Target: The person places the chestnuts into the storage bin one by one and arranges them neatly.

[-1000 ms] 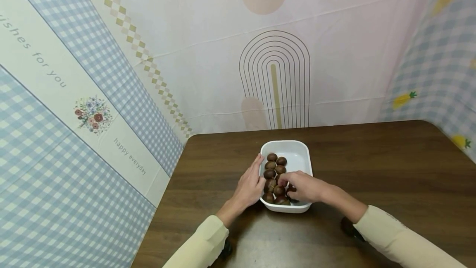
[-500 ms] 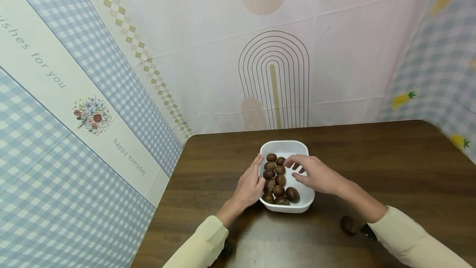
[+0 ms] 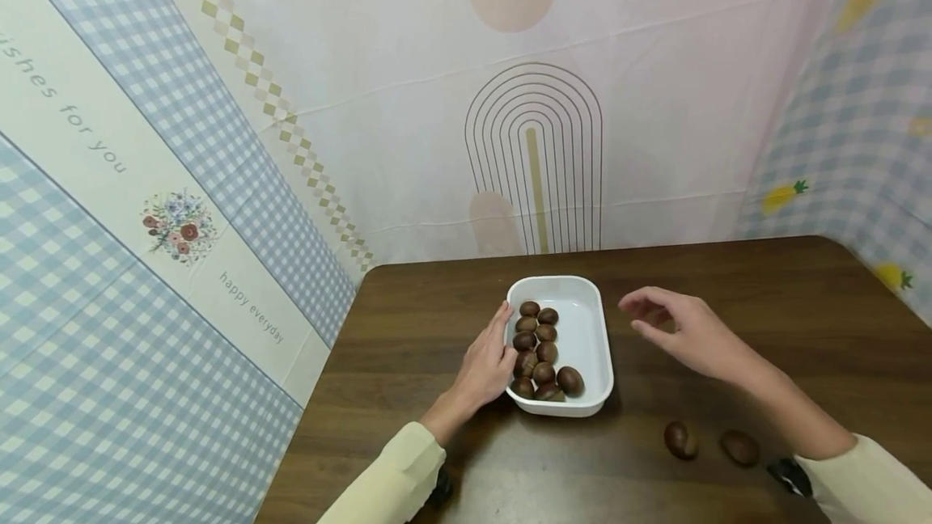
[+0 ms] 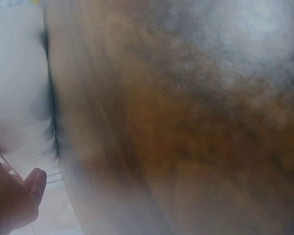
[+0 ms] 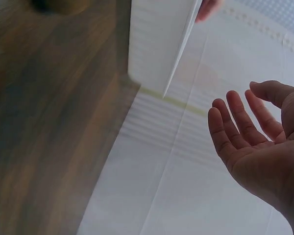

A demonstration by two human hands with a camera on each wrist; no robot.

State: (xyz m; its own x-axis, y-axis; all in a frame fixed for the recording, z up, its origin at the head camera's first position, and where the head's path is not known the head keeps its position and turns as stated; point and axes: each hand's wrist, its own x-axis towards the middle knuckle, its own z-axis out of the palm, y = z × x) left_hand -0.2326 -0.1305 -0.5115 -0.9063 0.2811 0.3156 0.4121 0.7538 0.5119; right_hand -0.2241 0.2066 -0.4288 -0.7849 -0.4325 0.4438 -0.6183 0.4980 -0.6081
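Observation:
A white rectangular dish point(image 3: 600, 322) stands on the table. Brown chestnuts point(image 3: 546, 352) lie in two columns along its left side, and a lone chestnut point(image 3: 570, 381) sits to their right at the near end. My left hand point(image 3: 482, 362) rests against the dish's left wall with its fingers stretched along the rim. To the right of the dish, my right hand point(image 3: 688, 330) is in the air, its fingers loosely bent with nothing between them. The right wrist view shows the right hand's palm point(image 5: 264, 156) bare. Glare and blur cover much of the left wrist view.
Two loose chestnuts lie on the brown wooden table point(image 3: 408, 306) at the near right: one chestnut point(image 3: 680, 440) and another chestnut point(image 3: 740, 448) beside it, close to the right forearm. A patterned cloth point(image 3: 422, 103) hangs behind the table, with checked cloth on both sides.
My right hand has left the chestnuts in the dish and moved right, out past the rim. The loose chestnuts on the table have come into sight. My left hand stays on the dish.

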